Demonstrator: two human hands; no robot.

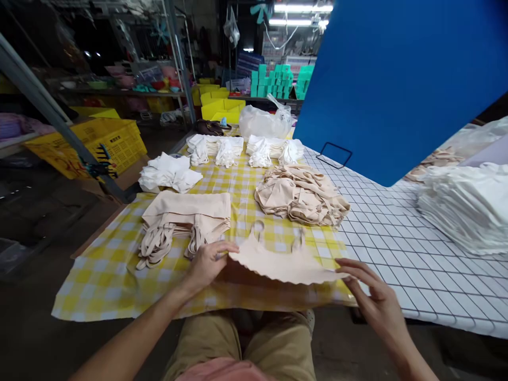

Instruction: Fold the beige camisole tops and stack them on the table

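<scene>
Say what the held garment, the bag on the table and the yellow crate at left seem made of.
Garment: matte soft fabric, fibre unclear; its middle sags. Bag: likely plastic film, translucent and crinkled. Crate: probably rigid plastic, slotted walls, finish unclear.

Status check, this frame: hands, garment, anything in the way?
Left hand, right hand: each pinching one end. Garment spread between them, straps pointing away. Folded stack close by left hand; loose pile beyond garment.
</scene>
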